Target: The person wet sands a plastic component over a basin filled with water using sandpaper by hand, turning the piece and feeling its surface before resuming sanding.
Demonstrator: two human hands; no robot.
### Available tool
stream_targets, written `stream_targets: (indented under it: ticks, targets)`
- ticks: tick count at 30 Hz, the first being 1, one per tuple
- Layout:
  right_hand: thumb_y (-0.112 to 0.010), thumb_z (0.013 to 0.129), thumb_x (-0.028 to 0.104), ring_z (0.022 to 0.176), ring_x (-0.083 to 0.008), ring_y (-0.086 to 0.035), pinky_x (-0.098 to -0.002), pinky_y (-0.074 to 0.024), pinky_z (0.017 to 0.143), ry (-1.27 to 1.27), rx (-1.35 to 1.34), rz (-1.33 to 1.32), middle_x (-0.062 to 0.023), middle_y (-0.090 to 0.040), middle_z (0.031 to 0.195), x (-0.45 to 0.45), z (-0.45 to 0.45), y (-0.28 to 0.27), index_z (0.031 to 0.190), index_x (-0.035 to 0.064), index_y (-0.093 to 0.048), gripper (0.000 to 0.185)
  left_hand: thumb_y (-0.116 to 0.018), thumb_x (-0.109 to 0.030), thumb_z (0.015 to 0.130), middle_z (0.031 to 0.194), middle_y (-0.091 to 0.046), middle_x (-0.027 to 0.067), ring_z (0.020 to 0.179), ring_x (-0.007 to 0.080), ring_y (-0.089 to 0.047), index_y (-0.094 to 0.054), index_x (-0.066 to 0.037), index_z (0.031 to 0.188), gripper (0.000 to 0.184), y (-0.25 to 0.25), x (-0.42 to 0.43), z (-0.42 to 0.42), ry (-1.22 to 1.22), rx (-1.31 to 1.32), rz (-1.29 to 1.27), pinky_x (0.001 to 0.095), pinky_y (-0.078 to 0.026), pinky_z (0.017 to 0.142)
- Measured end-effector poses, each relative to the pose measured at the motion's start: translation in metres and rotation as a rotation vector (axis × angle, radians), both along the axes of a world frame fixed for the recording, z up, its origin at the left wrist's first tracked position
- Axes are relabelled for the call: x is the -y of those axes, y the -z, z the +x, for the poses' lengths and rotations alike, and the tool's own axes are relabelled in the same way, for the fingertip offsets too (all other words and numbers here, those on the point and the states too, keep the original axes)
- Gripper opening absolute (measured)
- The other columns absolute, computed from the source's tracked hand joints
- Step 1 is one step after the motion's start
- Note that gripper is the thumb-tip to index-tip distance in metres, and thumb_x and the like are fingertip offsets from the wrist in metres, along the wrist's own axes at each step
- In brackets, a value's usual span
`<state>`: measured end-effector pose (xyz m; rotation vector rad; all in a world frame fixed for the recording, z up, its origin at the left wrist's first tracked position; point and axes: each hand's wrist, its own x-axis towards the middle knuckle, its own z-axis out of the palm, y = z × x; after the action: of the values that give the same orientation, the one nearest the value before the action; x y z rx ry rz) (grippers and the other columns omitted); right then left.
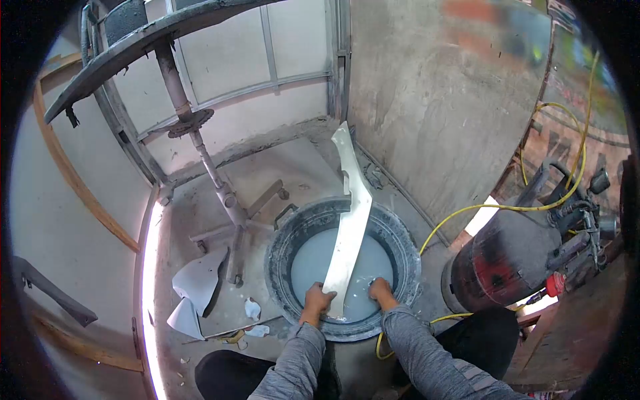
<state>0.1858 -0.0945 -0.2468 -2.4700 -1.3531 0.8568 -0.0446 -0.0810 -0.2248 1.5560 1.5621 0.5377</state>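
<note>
A long, narrow, pale panel [351, 223] with a bent, notched shape leans across a round black tub [279, 248]; its lower end is at the near side and its upper end sticks out past the far rim. Cloudy, whitish water [309, 261] fills the bottom of the tub. My left hand [317, 301] grips the panel near its lower end, fingers closed on its left edge. To the right of the panel, my right hand [381, 293] is curled closed just over the water, apart from the panel. Whatever it holds, if anything, is hidden.
White curved panels [199, 275] and small scraps [252, 309] lie left of the tub. Behind them stands a wheeled metal stand [212, 163] with a flat top overhead. On the right sits a dark tank [500, 260] with a yellow hose [467, 209]. A large board [440, 100] stands behind.
</note>
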Motion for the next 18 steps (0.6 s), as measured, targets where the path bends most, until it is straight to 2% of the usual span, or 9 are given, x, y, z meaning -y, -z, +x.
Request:
stream_targets:
  ticks: [1, 2, 3, 5, 8, 10, 12, 14, 18]
  targets:
    - [-0.064, 0.081, 0.007, 0.091, -0.0366, -0.068, -0.0478, -0.0587, 0.067, 0.197, -0.262, -0.106, -0.0232, -0.066, 0.108, -0.012, -0.004, 0.007, 0.111, -0.0026, -0.066, 0.032, -0.080, -0.032, 0.072, 0.118, -0.063, 0.0249, 0.110, 0.0369, -0.062, -0.060, 0.002, 0.118, 0.061, -0.010, 0.001, 0.000, 0.039, -0.109, -0.101, 0.0419, -0.049, 0.093]
    - [-0.064, 0.081, 0.007, 0.091, -0.0366, -0.068, -0.0478, -0.0587, 0.067, 0.203, -0.263, -0.105, -0.0232, -0.066, 0.108, -0.017, -0.004, 0.014, 0.111, -0.0026, -0.066, 0.032, -0.081, -0.034, 0.070, 0.119, -0.063, 0.0254, 0.112, 0.0362, -0.061, -0.061, 0.002, 0.117, 0.063, -0.019, 0.002, -0.002, 0.081, -0.219, -0.201, 0.0408, -0.049, 0.095]
    - [-0.063, 0.081, 0.007, 0.088, -0.0358, -0.067, -0.0478, -0.0596, 0.065, 0.209, -0.519, -0.123, -0.0203, -0.065, 0.103, -0.024, -0.007, 0.007, 0.111, -0.0025, -0.065, 0.031, -0.082, -0.038, 0.067, 0.120, -0.063, 0.0246, 0.115, 0.0356, -0.060, -0.063, 0.002, 0.117, 0.067, 0.016, -0.007, -0.007, 0.114, -0.241, -0.289, 0.0390, -0.049, 0.097]
    - [-0.063, 0.081, 0.006, 0.086, -0.0350, -0.066, -0.0478, -0.0605, 0.064, 0.213, -0.769, -0.150, -0.0174, -0.065, 0.099, -0.033, -0.015, -0.024, 0.110, -0.0024, -0.065, 0.030, -0.083, -0.039, 0.067, 0.120, -0.063, 0.0242, 0.115, 0.0355, -0.060, -0.062, 0.002, 0.118, 0.068, -0.012, -0.003, -0.005, 0.149, -0.295, -0.316, 0.0389, -0.049, 0.097]
    - [-0.062, 0.080, 0.003, 0.079, -0.0315, -0.063, -0.0489, -0.0611, 0.059, 0.069, -0.812, -0.134, -0.0133, -0.061, 0.095, -0.031, -0.035, -0.106, 0.113, -0.0014, -0.065, 0.034, -0.082, -0.039, 0.067, 0.117, -0.065, 0.0231, 0.113, 0.0347, -0.062, -0.063, 0.001, 0.118, 0.067, -0.014, 0.000, 0.000, 0.104, -0.354, -0.323, 0.0390, -0.049, 0.096]
    - [-0.060, 0.079, 0.003, 0.079, -0.0311, -0.065, -0.0461, -0.0610, 0.057, -0.131, -0.674, -0.026, -0.0149, -0.063, 0.090, -0.035, -0.036, -0.109, 0.115, -0.0011, -0.064, 0.037, -0.082, -0.035, 0.069, 0.114, -0.067, 0.0213, 0.109, 0.0343, -0.064, -0.064, -0.001, 0.117, 0.062, -0.015, 0.002, 0.006, -0.093, -0.213, -0.104, 0.0395, -0.050, 0.093]
    - [-0.061, 0.079, 0.006, 0.082, -0.0366, -0.068, -0.0447, -0.0602, 0.062, -0.145, -0.542, -0.011, -0.0201, -0.068, 0.091, -0.038, -0.034, -0.090, 0.117, -0.0017, -0.064, 0.039, -0.081, -0.032, 0.070, 0.111, -0.068, 0.0205, 0.105, 0.0344, -0.065, -0.064, -0.002, 0.117, 0.059, -0.013, 0.000, 0.009, -0.144, -0.183, -0.109, 0.0398, -0.051, 0.090]
    - [-0.062, 0.078, 0.009, 0.085, -0.0414, -0.069, -0.0422, -0.0585, 0.071, -0.194, -0.155, 0.145, -0.0256, -0.069, 0.096, -0.031, -0.025, -0.054, 0.116, -0.0019, -0.065, 0.040, -0.081, -0.026, 0.070, 0.110, -0.068, 0.0209, 0.102, 0.0339, -0.067, -0.065, -0.001, 0.116, 0.055, -0.007, -0.005, 0.006, -0.138, -0.042, 0.013, 0.0390, -0.051, 0.089]
    - [-0.062, 0.082, 0.013, 0.094, -0.0413, -0.067, -0.0405, -0.0563, 0.080, -0.179, 0.081, -0.043, -0.0266, -0.066, 0.111, 0.005, -0.011, -0.027, 0.109, -0.0047, -0.067, 0.033, -0.077, -0.008, 0.067, 0.111, -0.068, 0.0193, 0.098, 0.0311, -0.068, -0.054, -0.005, 0.125, 0.063, 0.002, -0.007, 0.006, -0.215, 0.158, 0.120, 0.0382, -0.052, 0.087]
